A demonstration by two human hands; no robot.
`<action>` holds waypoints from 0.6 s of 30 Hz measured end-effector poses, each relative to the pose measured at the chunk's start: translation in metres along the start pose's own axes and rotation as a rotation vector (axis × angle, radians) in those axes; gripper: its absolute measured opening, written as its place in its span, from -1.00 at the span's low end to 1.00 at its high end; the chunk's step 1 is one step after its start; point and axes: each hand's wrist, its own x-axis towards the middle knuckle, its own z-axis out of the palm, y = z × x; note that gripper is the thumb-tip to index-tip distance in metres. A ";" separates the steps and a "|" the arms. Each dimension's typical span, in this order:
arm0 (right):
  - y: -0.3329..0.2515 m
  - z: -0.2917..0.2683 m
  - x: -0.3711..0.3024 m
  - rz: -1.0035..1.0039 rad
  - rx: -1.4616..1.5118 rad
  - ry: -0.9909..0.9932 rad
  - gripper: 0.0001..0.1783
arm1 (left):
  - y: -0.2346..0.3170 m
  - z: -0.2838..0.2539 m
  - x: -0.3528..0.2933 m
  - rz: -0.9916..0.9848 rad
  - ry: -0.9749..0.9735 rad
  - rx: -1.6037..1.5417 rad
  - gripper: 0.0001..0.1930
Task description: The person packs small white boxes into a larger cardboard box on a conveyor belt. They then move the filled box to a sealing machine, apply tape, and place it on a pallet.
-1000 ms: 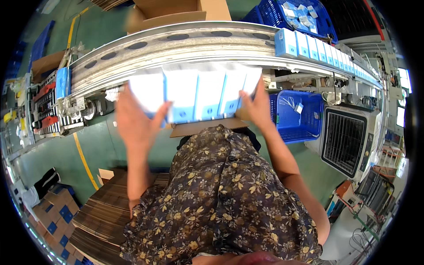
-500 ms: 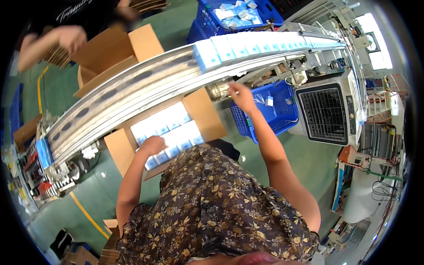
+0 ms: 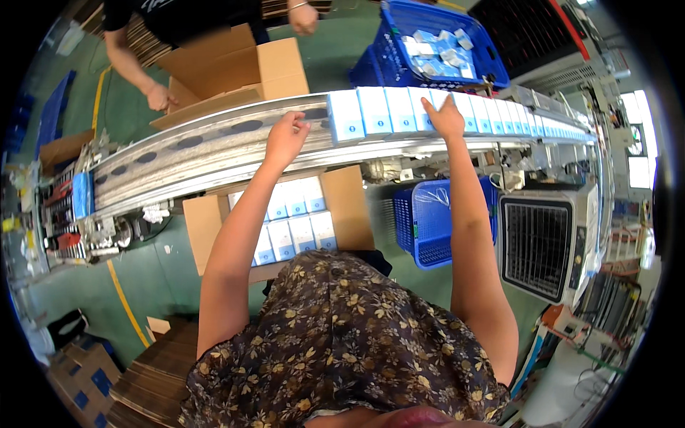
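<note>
A row of white and light-blue small boxes [image 3: 376, 113] stands side by side on the conveyor [image 3: 214, 143], running off to the right. My right hand [image 3: 447, 118] rests against the tops of boxes in this row, thumb and fingers spread. Over the bare belt left of the row's first box, my left hand [image 3: 287, 135] hovers with fingers slightly bent and apart, nothing in it. Below the conveyor, close to my body, an open carton [image 3: 347, 207] holds more of the same boxes in two rows; my left forearm covers part of them.
Across the conveyor a person [image 3: 158, 96] stands at another open carton [image 3: 280, 68]. A blue crate [image 3: 391, 53] with loose boxes is at the far side. Nearer, another blue crate [image 3: 405, 221] stands beside a grille-fronted machine [image 3: 536, 246]. Flattened cardboard [image 3: 153, 374] is stacked lower left.
My left hand has left the boxes in the near carton and risen over the belt. My right hand has moved up and right onto the row. The view has shifted; the other person's hands moved.
</note>
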 end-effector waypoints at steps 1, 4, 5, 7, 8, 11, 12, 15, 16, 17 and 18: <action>-0.001 0.001 0.003 0.014 0.034 -0.085 0.18 | -0.005 -0.003 0.003 -0.016 0.029 0.040 -0.59; -0.041 0.006 -0.018 -0.052 0.221 -0.219 0.03 | -0.010 -0.023 0.006 -0.142 0.022 0.185 -0.25; -0.062 0.010 -0.031 -0.103 0.276 -0.236 0.03 | -0.002 -0.028 0.006 -0.203 0.008 0.269 -0.16; -0.107 0.021 -0.059 -0.140 0.334 -0.231 0.03 | 0.015 -0.050 0.001 -0.324 0.000 0.341 0.07; -0.127 0.025 -0.071 -0.142 0.335 -0.213 0.03 | 0.008 -0.063 -0.005 -0.313 0.057 0.286 0.07; -0.170 0.013 -0.100 -0.212 0.576 -0.112 -0.05 | -0.026 -0.107 -0.025 -0.285 0.230 0.155 0.04; -0.183 0.000 -0.115 -0.227 0.630 -0.074 -0.06 | -0.022 -0.121 -0.036 -0.203 0.295 0.150 0.03; -0.202 -0.070 -0.160 -0.272 0.783 0.045 -0.10 | 0.026 -0.171 -0.086 -0.015 0.452 0.081 -0.01; -0.200 -0.085 -0.181 -0.302 0.895 0.128 -0.11 | 0.042 -0.185 -0.105 0.034 0.504 0.042 -0.02; -0.199 -0.096 -0.202 -0.331 0.925 0.221 -0.11 | 0.048 -0.195 -0.123 0.165 0.551 0.084 -0.02; -0.193 -0.100 -0.224 -0.359 0.892 0.330 -0.10 | 0.051 -0.202 -0.142 0.297 0.595 0.128 -0.02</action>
